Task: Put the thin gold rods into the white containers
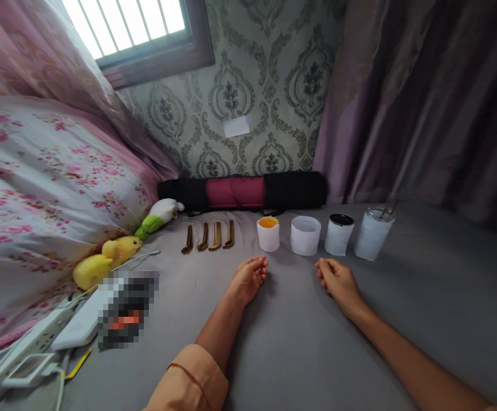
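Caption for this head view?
Left hand and right hand rest on grey sheet before four white cups and four brass pieces.

light: daylight from window (pixel 128 25), blown out | room: dim | edges: wide-angle stretch | focus: sharp

- White cup (pixel 268 234), filled with orange liquid, stands upright just beyond the left hand (pixel 248 279).
- Wider white cup (pixel 305 235) stands upright beside it, just beyond the right hand (pixel 338 282), slightly to its left.

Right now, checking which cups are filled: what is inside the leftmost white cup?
The leftmost cup holds something orange-yellow close to its rim. Its opaque white wall hides the depth; liquid or solid cannot be told.
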Available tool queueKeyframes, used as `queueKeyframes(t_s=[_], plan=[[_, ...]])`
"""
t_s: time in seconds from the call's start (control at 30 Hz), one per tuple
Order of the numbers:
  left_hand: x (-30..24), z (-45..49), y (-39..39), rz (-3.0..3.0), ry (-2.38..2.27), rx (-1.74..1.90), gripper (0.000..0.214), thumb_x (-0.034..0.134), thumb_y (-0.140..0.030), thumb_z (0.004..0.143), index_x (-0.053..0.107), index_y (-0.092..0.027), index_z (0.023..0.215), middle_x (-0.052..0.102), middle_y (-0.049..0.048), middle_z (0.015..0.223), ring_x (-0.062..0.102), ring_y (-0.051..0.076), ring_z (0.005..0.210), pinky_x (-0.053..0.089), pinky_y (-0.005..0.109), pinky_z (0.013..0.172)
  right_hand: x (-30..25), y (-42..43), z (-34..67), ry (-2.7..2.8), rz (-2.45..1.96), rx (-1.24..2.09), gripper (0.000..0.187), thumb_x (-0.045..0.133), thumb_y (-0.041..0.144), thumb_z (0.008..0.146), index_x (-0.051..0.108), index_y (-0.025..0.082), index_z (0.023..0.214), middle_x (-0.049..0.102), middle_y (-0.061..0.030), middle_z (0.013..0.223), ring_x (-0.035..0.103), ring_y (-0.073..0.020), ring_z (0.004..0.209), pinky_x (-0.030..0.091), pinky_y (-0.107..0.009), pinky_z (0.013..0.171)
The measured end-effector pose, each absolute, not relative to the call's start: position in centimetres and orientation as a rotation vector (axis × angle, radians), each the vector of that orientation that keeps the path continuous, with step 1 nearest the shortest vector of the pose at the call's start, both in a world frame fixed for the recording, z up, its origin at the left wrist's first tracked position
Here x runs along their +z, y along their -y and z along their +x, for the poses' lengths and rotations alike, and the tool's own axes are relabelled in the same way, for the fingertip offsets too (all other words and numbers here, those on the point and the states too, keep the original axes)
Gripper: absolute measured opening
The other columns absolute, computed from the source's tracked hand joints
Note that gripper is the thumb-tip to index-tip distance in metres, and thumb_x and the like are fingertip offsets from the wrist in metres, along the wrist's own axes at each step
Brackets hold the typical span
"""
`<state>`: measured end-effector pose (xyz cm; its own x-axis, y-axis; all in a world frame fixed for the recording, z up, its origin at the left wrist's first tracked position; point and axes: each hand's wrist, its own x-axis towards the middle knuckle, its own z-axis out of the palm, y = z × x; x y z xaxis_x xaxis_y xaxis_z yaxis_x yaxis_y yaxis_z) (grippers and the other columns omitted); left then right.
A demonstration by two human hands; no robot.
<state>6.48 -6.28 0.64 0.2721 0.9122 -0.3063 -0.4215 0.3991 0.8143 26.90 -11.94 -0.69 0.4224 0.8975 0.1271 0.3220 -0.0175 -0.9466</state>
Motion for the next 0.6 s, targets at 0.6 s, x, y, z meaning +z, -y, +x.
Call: queueKeyframes(t_s=[0.6], plan=[[3.5,2.2,-1.1,1.232,-1.583,1.017,0.005,0.057,-0.012,0.066,0.054,-0.011,0.070,0.052,0.0003,0.050,0.043,0.006,0.040,0.030,0.018,0.040,-1.2,11.7,27.2,1.122,-1.553,0.673,0.031,0.042,0.046,0.075,0.056,0.018,0.073,0.053,0.0008,0.055,0.046,-0.0095,0.040,0.032,-0.021,0.038]])
